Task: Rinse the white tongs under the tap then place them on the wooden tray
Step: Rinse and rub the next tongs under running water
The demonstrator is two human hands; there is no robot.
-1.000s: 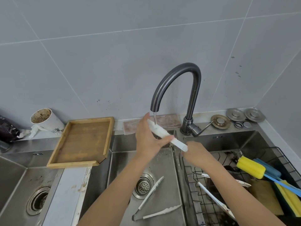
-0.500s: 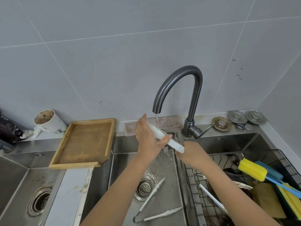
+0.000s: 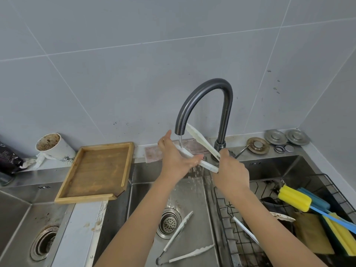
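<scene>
White tongs [image 3: 200, 141] are spread open in a V under the dark curved tap [image 3: 204, 97], where a thin stream of water falls onto the lower arm. My right hand [image 3: 231, 170] grips the tongs at their hinge end. My left hand [image 3: 173, 157] holds the lower arm, with thumb and fingers wrapped around it. The upper arm sticks up behind the spout. The wooden tray [image 3: 96, 168] sits bare on the counter to the left of the sink.
A second pair of white tongs [image 3: 181, 239] lies on the sink floor beside the drain [image 3: 168, 222]. A wire rack [image 3: 269, 228] on the right holds a yellow sponge brush [image 3: 294, 198] and utensils. A dirty cup [image 3: 52, 145] stands left of the tray.
The tongs have opened: one arm has swung up behind the spout while the other stays in the stream. Both hands stay at the tap.
</scene>
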